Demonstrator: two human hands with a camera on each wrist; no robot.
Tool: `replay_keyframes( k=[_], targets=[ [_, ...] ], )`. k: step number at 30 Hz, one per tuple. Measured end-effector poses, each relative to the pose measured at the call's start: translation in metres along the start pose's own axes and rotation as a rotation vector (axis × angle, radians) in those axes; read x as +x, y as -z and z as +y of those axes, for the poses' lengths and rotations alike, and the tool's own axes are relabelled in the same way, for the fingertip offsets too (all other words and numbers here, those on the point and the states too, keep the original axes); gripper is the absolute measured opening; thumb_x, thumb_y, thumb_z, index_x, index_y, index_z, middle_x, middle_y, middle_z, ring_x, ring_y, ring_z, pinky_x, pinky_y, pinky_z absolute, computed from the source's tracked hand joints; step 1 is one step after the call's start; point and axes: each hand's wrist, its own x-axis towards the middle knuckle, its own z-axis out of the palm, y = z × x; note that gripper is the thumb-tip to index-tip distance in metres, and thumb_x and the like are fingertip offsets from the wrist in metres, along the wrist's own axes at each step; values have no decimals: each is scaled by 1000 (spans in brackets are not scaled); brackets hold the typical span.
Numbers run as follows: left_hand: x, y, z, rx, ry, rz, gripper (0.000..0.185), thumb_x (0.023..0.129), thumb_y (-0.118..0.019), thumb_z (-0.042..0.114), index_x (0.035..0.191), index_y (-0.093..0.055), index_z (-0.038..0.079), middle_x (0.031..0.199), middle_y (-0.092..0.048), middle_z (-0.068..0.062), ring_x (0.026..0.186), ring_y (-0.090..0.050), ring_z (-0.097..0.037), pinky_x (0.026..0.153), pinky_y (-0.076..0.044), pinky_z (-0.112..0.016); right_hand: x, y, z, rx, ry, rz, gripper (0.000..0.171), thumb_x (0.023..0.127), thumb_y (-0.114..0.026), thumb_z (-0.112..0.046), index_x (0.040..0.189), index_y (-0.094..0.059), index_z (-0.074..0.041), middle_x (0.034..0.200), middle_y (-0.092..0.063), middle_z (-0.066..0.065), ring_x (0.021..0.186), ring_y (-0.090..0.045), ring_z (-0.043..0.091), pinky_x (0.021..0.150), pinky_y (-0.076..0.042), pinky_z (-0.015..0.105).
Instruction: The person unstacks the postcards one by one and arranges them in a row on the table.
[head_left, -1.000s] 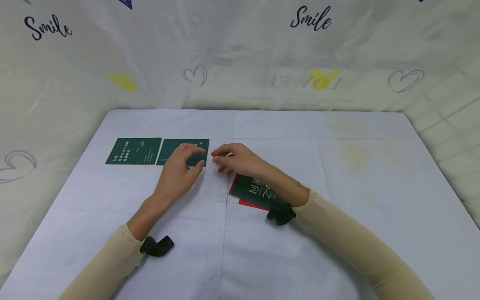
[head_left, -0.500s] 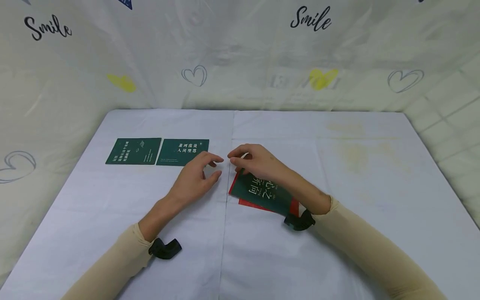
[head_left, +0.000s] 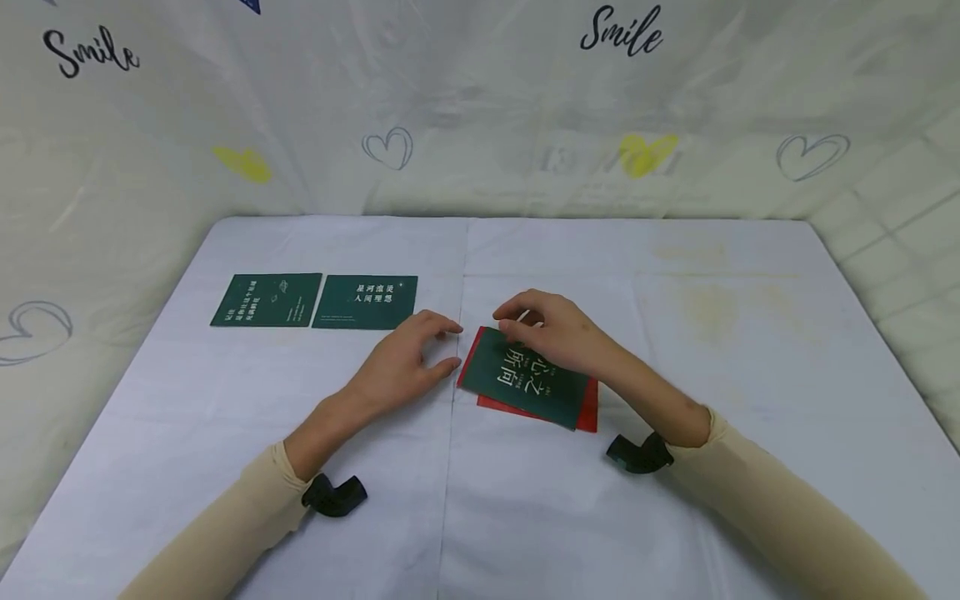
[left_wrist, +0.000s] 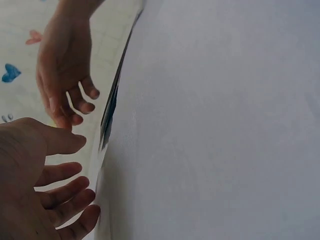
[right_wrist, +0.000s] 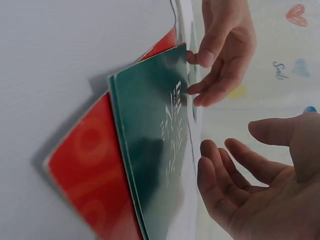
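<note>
A small stack of cards lies right of the table's centre crease, a green card with white characters (head_left: 543, 396) on top and a red card (head_left: 590, 408) jutting out beneath it. Over the stack's far edge hovers my right hand (head_left: 558, 329), fingers loosely bent and nothing between them; the right wrist view shows a gap between the fingers and the green card (right_wrist: 150, 140). Left of the stack my left hand (head_left: 401, 362) is held with thumb and fingers apart, holding nothing. Behind it two green cards, a left one (head_left: 268, 300) and a right one (head_left: 365, 302), lie side by side.
A white cloth (head_left: 360, 550) with fold creases covers the table. Behind it hangs a pale curtain (head_left: 495, 100) printed with hearts and lettering. Black wrist cameras sit on the left sleeve (head_left: 333, 496) and the right sleeve (head_left: 640, 454).
Both hands have moved right and toward the person, away from the two side-by-side cards. My right hand has come over the stack, baring more of it. The cards have stayed in place.
</note>
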Motion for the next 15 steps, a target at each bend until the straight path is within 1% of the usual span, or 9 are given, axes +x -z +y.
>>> replay_keyframes(
  k=[3,5,10,15],
  targets=[
    [0,0,1,22,-5,-18,46,93,-79,22,136,-65,16,136,-63,0,124,-61,-19,107,-55,-41,-6,2,3,-31,5,21,30,104,-63,-29,130,-70,-15,129,-69,3,112,-69,23,99,-55,45],
    [1,-1,2,40,-8,-34,48,93,-79,24,138,-63,16,138,-61,0,129,-59,-20,109,-54,-41,-11,3,4,-44,8,30,30,104,-63,-29,130,-70,-15,129,-68,3,113,-69,24,99,-56,46],
    [1,-2,4,91,-19,-75,56,93,-79,30,145,-59,16,148,-57,-2,143,-51,-22,115,-50,-44,-19,4,10,-60,48,46,28,104,-65,-25,128,-70,-11,124,-69,5,110,-67,22,98,-57,44],
    [0,0,7,96,-24,-116,66,93,-79,33,152,-52,17,157,-50,-3,149,-45,-23,118,-46,-45,-26,3,14,-116,93,43,32,99,-72,-21,128,-68,-8,123,-68,9,111,-65,24,100,-57,46]
  ],
)
